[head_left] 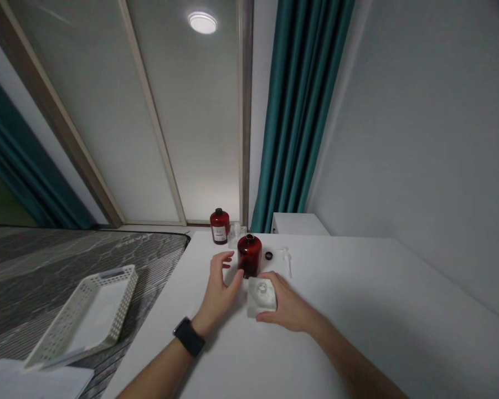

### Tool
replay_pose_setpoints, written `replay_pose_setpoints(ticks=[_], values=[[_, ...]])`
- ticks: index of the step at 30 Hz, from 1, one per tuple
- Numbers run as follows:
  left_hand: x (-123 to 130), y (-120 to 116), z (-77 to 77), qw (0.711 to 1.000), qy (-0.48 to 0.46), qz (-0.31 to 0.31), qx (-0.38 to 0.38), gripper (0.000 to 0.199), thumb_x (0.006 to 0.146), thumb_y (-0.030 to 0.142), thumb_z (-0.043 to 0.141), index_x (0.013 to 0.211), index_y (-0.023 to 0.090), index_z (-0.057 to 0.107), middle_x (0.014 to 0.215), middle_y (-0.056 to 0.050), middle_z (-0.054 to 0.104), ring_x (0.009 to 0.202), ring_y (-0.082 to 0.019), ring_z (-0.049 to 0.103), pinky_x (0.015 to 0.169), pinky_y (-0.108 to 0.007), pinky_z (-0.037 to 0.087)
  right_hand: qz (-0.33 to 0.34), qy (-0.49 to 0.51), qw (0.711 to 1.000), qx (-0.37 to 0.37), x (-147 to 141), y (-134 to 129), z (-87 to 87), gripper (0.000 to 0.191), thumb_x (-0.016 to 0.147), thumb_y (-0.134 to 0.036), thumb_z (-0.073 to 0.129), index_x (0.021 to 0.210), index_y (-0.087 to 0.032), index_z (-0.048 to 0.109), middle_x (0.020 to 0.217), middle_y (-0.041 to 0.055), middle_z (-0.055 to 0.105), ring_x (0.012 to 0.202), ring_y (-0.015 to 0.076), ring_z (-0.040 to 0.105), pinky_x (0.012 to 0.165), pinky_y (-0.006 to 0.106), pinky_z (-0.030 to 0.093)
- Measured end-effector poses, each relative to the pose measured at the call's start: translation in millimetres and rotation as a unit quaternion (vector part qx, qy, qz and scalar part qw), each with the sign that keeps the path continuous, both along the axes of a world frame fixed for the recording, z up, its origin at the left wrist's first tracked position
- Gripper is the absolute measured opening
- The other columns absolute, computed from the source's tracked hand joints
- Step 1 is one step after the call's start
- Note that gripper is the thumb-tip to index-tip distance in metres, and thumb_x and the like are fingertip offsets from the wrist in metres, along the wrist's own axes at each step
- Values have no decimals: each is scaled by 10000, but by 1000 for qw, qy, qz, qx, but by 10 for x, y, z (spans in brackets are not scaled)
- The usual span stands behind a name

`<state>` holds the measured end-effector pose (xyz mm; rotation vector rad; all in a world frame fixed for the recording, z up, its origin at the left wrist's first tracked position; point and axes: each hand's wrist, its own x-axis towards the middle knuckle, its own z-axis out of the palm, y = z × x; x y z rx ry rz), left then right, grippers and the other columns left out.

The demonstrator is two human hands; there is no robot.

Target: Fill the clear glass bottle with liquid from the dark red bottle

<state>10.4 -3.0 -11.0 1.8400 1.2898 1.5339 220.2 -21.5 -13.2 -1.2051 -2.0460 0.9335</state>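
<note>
My right hand [288, 305] is closed around the side of a clear square glass bottle [261, 296], seen from above with its round neck at the top. My left hand [221, 282] has its fingers apart and curved, beside a dark red bottle [250, 256] with an uncapped neck. The left thumb reaches close to that bottle's lower side; whether it touches I cannot tell. A small black cap [268, 255] lies on the table to the right of the red bottle. Near it is a thin clear and white item [288, 260], too blurred to name.
On the white table [324, 343], a second red bottle [220, 226] with a black cap and white label stands at the back left, beside a clear glass container [235, 235]. A white perforated basket [87, 316] and white sheets [37, 379] are left of the table. A white cabinet [299, 223] stands behind.
</note>
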Motion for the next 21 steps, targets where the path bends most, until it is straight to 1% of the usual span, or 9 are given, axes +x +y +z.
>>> replay_pose_setpoints(ticks=[4, 6, 8, 10, 12, 16, 19, 21], values=[[-8, 56, -9, 999, 46, 8, 26, 404, 884, 257, 595, 1272, 234, 486, 1287, -106, 527, 1152, -260, 528, 962, -447, 481, 1, 6, 1000, 23, -2, 7, -19, 741, 619, -221, 859, 1276, -235, 517, 1241, 81, 603, 1185, 308, 558, 1023, 460, 433], [-12, 103, 17, 998, 56, 18, 33, 414, 879, 261, 612, 1273, 234, 487, 1282, -107, 534, 1179, -270, 518, 992, -473, 467, 3, 6, 1000, 27, -2, 11, -36, 731, 634, -224, 849, 1283, -231, 512, 1251, 85, 599, 1194, 304, 555, 1029, 456, 429], [-13, 167, 77, 997, 61, 26, 40, 436, 871, 277, 634, 1278, 232, 484, 1276, -111, 538, 1200, -280, 513, 1018, -499, 453, 2, 4, 1000, 24, -1, 12, -45, 725, 641, -226, 842, 1285, -227, 508, 1259, 92, 594, 1199, 299, 553, 1031, 453, 427], [-14, 254, 170, 996, 69, 18, 48, 488, 850, 297, 667, 1294, 229, 478, 1289, -118, 536, 1225, -291, 510, 1040, -516, 440, 1, 2, 1000, 20, 0, 10, -39, 719, 642, -222, 838, 1281, -227, 508, 1254, 93, 595, 1193, 295, 556, 1025, 450, 433], [-17, 359, 280, 995, 85, -10, 43, 574, 820, 318, 705, 1333, 229, 463, 1341, -128, 519, 1276, -306, 492, 1074, -527, 417, 0, 3, 1000, 19, -2, 3, -20, 712, 639, -215, 839, 1272, -234, 513, 1242, 88, 602, 1183, 296, 562, 1016, 452, 440], [-34, 558, 460, 986, 114, -121, -18, 713, 800, 305, 722, 1430, 230, 397, 1460, -143, 466, 1380, -312, 437, 1171, -546, 317, -3, 9, 1000, 16, -9, -16, 20, 706, 631, -208, 848, 1258, -237, 525, 1225, 84, 613, 1169, 310, 571, 1009, 471, 450], [-48, 636, 509, 975, 124, -181, -35, 731, 795, 241, 687, 1458, 223, 379, 1476, -144, 479, 1400, -308, 430, 1193, -561, 282, 2, 12, 1000, 19, -13, -23, 27, 699, 640, -212, 847, 1260, -240, 526, 1225, 83, 613, 1171, 314, 568, 1011, 475, 450], [-60, 654, 507, 970, 129, -202, -30, 689, 785, 187, 651, 1434, 227, 421, 1450, -130, 513, 1378, -299, 460, 1190, -559, 294, 4, 15, 1000, 22, -15, -22, 21, 706, 640, -211, 849, 1266, -246, 524, 1224, 81, 613, 1175, 314, 566, 1013, 472, 450]])
